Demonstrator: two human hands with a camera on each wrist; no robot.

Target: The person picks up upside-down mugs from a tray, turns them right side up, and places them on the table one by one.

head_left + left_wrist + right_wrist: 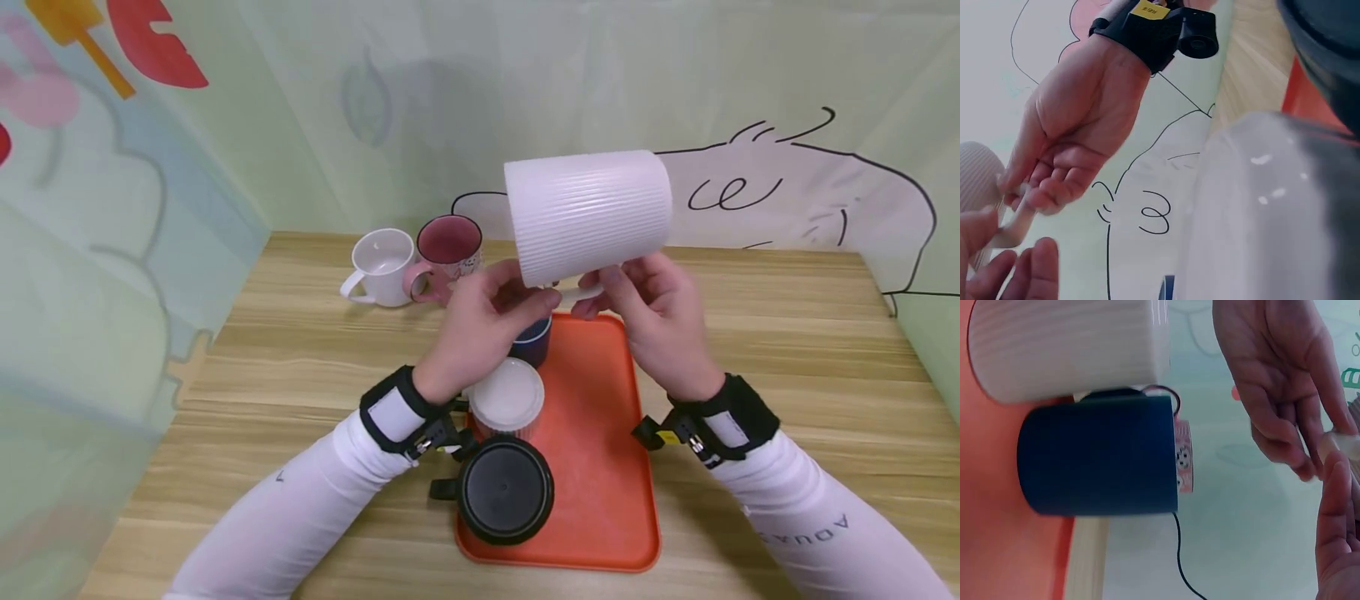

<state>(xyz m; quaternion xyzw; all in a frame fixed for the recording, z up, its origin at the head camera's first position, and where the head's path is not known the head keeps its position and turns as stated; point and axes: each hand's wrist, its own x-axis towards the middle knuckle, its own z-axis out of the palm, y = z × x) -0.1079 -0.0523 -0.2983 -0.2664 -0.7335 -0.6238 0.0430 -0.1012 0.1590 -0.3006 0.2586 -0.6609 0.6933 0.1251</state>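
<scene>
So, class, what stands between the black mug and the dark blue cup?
In the head view, a white cup stands between them on the orange tray.

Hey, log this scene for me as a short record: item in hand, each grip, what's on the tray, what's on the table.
Held item: white ribbed mug, in the air on its side, handle underneath
Left grip: at the handle, thumb touching it
Right grip: pinching the handle
Tray: orange-red; along its left side, nearest to farthest, black mug, pale mug, dark blue mug
Table: wood-grain; beyond the tray's far left corner, small white mug and pink mug, both upright
</scene>
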